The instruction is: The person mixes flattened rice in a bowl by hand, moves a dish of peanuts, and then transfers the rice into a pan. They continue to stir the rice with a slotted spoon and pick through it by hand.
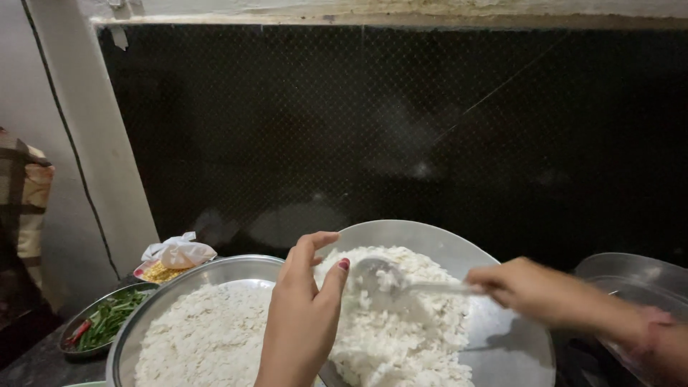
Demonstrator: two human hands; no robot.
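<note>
My left hand (304,308) grips the rim of a tilted steel plate (437,240) heaped with white flattened rice (401,337). My right hand (534,290) holds a metal spoon (387,276) by its handle, with the bowl of the spoon in the rice near the plate's upper edge. Below and to the left stands a large steel bowl (208,271) with more of the white flakes (204,337) inside; the tilted plate overlaps its right side.
A small steel plate of chopped green and red chillies (107,319) sits at the left. Behind it lies a plastic bag of yellow grains (172,258). Another steel vessel (631,276) stands at the right edge. A dark mesh window (401,129) fills the wall ahead.
</note>
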